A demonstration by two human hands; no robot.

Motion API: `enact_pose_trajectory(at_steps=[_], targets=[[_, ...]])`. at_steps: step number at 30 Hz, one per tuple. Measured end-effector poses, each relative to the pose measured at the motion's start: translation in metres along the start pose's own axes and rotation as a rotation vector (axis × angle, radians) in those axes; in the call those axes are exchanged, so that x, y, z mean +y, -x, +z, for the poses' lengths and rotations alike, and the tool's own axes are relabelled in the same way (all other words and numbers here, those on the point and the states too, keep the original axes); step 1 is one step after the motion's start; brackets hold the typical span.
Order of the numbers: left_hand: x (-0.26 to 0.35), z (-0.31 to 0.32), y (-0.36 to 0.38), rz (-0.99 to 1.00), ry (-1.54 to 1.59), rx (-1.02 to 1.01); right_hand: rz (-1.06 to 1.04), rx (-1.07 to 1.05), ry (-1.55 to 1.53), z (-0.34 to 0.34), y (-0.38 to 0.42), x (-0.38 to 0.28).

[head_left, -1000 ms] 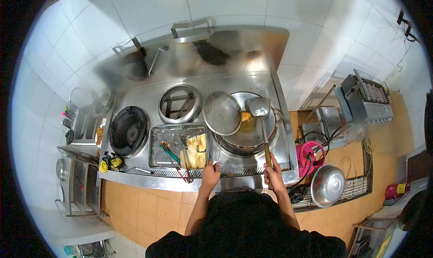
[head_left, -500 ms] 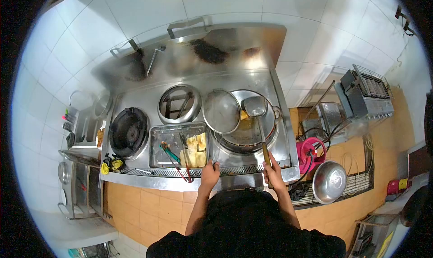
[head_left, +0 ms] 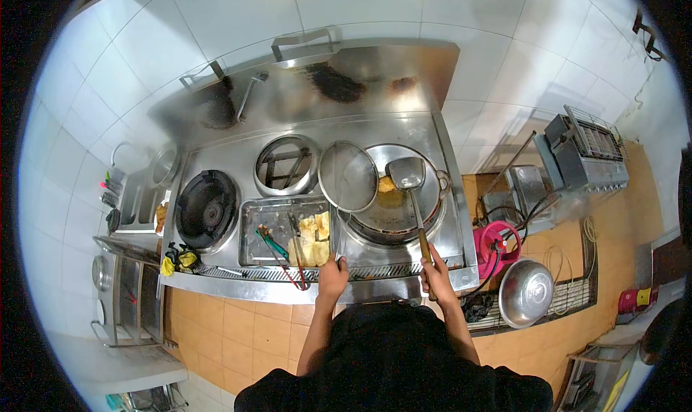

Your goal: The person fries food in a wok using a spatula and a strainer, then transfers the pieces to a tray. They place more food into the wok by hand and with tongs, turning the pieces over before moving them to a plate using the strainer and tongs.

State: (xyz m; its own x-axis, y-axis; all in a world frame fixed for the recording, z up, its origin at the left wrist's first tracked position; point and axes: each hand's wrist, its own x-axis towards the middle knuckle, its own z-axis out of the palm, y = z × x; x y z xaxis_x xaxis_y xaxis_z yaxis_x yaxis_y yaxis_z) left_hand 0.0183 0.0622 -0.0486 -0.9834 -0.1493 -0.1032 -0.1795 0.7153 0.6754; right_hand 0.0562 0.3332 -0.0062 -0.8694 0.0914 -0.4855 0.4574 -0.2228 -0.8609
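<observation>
White-tiled kitchen, steel stove (head_left: 393,127). On my feed the left hand (head_left: 332,277) grips the strainer (head_left: 348,177) by its handle, mesh over the wok's (head_left: 393,223) left side. Right hand (head_left: 437,276) is wrapped round the spatula (head_left: 407,173), blade above the wok beside something yellow (head_left: 387,185), too blurry to name.

No lettering, brand or number can be read anywhere. A faint mark on the metal basin (head_left: 526,294) beside the stove (head_left: 375,291) is too small to decipher.
</observation>
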Motion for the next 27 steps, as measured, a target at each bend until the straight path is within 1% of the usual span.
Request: enact_pose_trajectory(at_steps=[14,17,24,27], targets=[[0.0057,-0.0053,0.0024,0.016,0.037,0.017,0.010,-0.014,-0.001,-0.0036,-0.0006,0.0009],[-0.0012,-0.0002,0.0004,0.025,0.035,0.025,0.005,-0.022,0.008,-0.0033,0.0036,-0.0045],[0.0061,-0.0076,-0.0034,-0.019,0.033,-0.010,-0.025,-0.014,0.004,-0.0022,0.0031,-0.0048],[0.0071,-0.0102,-0.0055,0.006,0.054,0.016,-0.028,-0.021,-0.014,-0.0004,0.0058,-0.0063]])
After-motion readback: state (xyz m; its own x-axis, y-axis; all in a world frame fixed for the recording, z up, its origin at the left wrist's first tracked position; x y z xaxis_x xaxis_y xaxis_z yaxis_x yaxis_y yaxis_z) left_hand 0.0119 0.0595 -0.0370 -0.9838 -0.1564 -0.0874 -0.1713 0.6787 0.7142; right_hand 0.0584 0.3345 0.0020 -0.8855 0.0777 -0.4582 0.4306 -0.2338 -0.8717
